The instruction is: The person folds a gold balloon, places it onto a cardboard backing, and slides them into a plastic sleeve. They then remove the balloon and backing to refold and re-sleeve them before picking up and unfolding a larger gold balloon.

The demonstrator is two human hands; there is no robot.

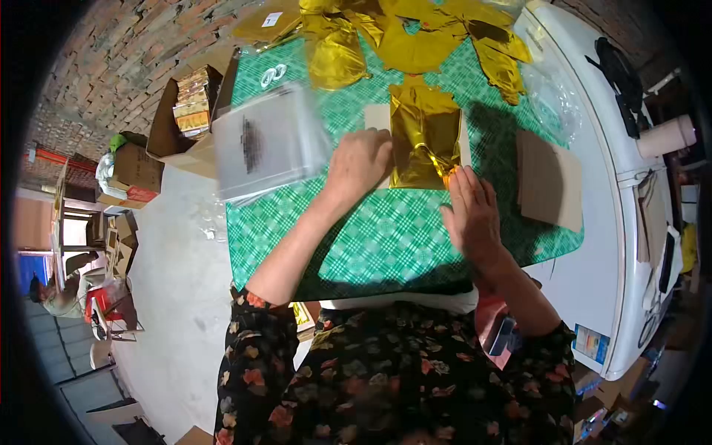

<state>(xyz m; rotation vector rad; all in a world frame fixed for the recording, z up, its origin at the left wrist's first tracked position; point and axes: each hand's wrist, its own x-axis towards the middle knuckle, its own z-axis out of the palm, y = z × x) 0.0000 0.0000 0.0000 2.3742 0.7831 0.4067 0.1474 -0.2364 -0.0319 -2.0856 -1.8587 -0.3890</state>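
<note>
Floral clothing (386,371) sits nearest; above the green tabletop (363,252), the unclenched right hand (473,215) touches gold foil (424,133). Whether the left hand (357,165) alongside grips anything, I can't tell.

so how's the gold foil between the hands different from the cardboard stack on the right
The gold foil is shiny and creased, while the cardboard stack is matte, brown and smooth. The gold foil has the right hand's fingers on its lower corner; the cardboard stack is untouched. The gold foil looks roughly straight to the view, the cardboard stack slightly turned. Both are roughly rectangular and lie on the green tablecloth.
</note>
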